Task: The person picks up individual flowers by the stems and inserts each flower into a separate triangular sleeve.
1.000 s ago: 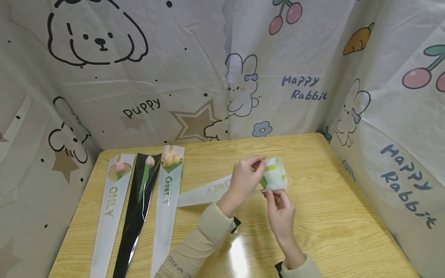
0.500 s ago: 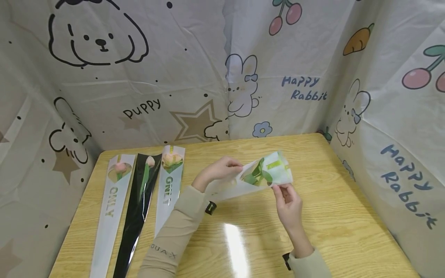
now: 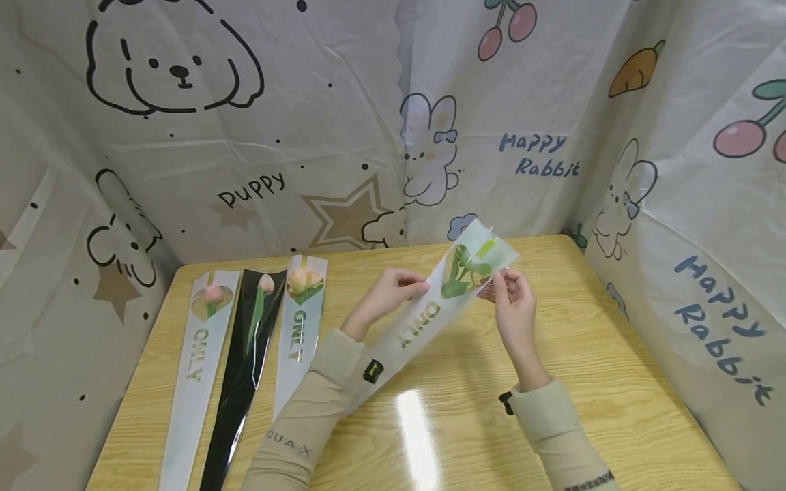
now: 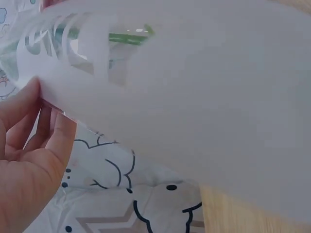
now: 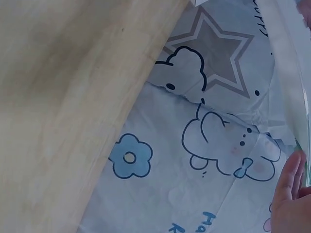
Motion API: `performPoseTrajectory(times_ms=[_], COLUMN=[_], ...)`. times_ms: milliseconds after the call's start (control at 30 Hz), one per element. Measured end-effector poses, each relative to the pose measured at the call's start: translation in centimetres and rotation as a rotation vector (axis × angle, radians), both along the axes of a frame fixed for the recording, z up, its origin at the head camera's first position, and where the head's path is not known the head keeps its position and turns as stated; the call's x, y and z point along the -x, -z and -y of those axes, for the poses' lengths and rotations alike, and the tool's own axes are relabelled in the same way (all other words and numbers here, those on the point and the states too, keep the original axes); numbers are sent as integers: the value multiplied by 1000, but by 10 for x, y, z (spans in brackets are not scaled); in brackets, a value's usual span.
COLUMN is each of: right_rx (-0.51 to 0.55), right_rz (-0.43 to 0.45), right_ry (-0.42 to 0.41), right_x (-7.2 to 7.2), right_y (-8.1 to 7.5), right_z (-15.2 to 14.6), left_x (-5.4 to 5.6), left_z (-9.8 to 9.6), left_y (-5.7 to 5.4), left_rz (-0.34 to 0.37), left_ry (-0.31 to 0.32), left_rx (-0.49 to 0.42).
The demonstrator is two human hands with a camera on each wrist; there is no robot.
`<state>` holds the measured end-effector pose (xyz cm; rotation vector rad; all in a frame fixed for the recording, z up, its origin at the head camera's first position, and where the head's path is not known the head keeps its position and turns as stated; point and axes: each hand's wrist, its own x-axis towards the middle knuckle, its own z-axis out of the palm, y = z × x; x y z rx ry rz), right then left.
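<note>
A long white flower sleeve with gold ONLY lettering is held up aslant over the table, its wide end towards the back. Green leaves show through its clear window; no bloom is visible there. My left hand pinches the sleeve's left edge between thumb and fingers, as the hand in the left wrist view shows. At the right edge, just below the wide end, my right hand pinches the sleeve too. The sleeve's narrow end passes behind my left forearm. Only part of the right hand appears in the right wrist view.
On the table's left side lie a white sleeve with a pink tulip, a black sleeve with a pink tulip, and a white sleeve with a peach flower. Printed cloth walls the wooden table at back and sides.
My left hand has moved left from the wide end to the sleeve's left edge. The sleeve has been lifted and turned, its wide end swinging up and away; the right hand rose with it.
</note>
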<state>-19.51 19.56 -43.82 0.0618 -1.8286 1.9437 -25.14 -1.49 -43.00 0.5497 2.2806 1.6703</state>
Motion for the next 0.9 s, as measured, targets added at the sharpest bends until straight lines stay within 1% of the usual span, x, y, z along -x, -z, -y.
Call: performPoseTrajectory(times_ms=[100, 233, 333, 433, 567, 633, 733, 800, 867, 900], right_rx=[37, 47, 58, 68, 72, 52, 5, -27, -35, -26], right_rz=[55, 193, 301, 374, 437, 474, 536, 569, 566, 547], right_ry=[-16, -40, -74, -114, -156, -181, -229, -245, -261, -272], right_x=[25, 54, 71, 84, 92, 88, 78, 75, 76, 87], right_y=[-3, -5, -1, 9, 30, 34, 37, 47, 66, 95], right_z=[8, 26, 44, 65, 94, 108, 127, 137, 143, 145], left_x=[2, 7, 11, 13, 14, 15, 16, 16, 16, 16], left_z=[4, 12, 21, 31, 45, 53, 65, 73, 78, 81], left_y=[5, 17, 27, 39, 55, 65, 80, 89, 96, 99], left_rz=[11, 61, 115, 165, 200, 207, 223, 233, 253, 259], left_ry=[-74, -190, -301, -411, -525, -568, -636, -673, -708, -721], left_rx=[-73, -138, -153, -166, -185, -187, -181, -190, -207, -214])
